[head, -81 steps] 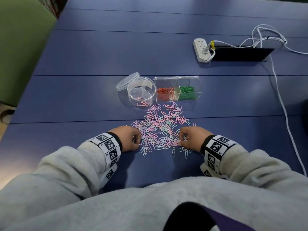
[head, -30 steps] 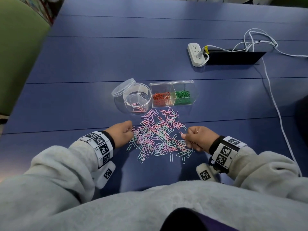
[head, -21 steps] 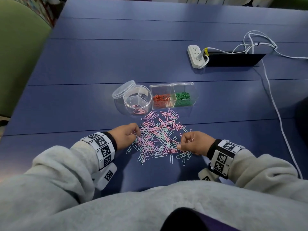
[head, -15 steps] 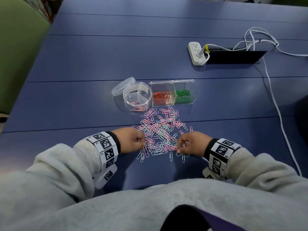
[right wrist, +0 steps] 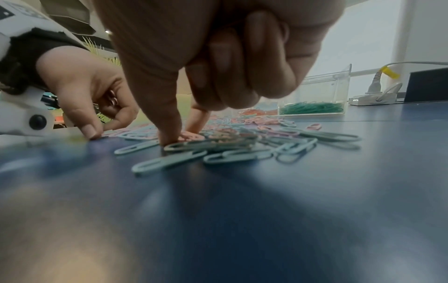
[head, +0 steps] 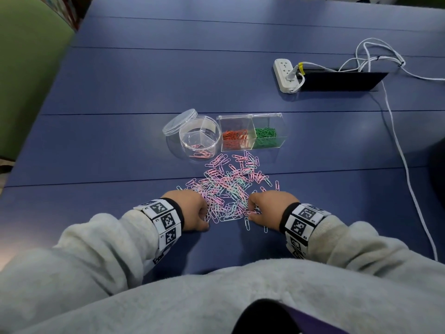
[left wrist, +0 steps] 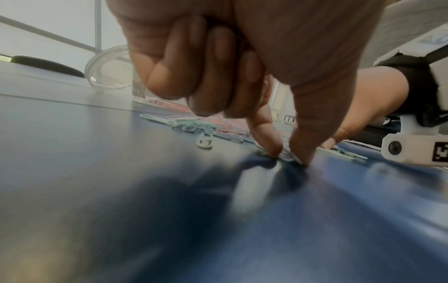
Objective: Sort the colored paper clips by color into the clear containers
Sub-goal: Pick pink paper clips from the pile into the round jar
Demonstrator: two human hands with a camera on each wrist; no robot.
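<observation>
A loose pile of pastel paper clips [head: 226, 189], pink, light blue and lilac, lies on the blue table [head: 120, 153]. My left hand [head: 206, 214] is at the pile's near-left edge. Its thumb and forefinger tips pinch a pale blue clip [left wrist: 288, 159] against the table, and the other fingers are curled. My right hand [head: 250, 209] is at the near-right edge, thumb [right wrist: 169, 137] and forefinger down among the clips around a pink one [right wrist: 191, 136]. Behind the pile stand a round divided container [head: 199, 138] with a few pink clips and a rectangular box [head: 250, 133] with orange and green clips.
The round container's lid [head: 179, 121] leans on its left side. A white power strip [head: 285, 74], a black pad [head: 342, 80] and white cables [head: 397, 145] occupy the far right. A green chair [head: 26, 68] stands past the table's left edge.
A second ago my right hand was raised and turned at the pile's right edge; it has come back down onto the clips. My left hand has slid nearer, to the pile's front-left corner.
</observation>
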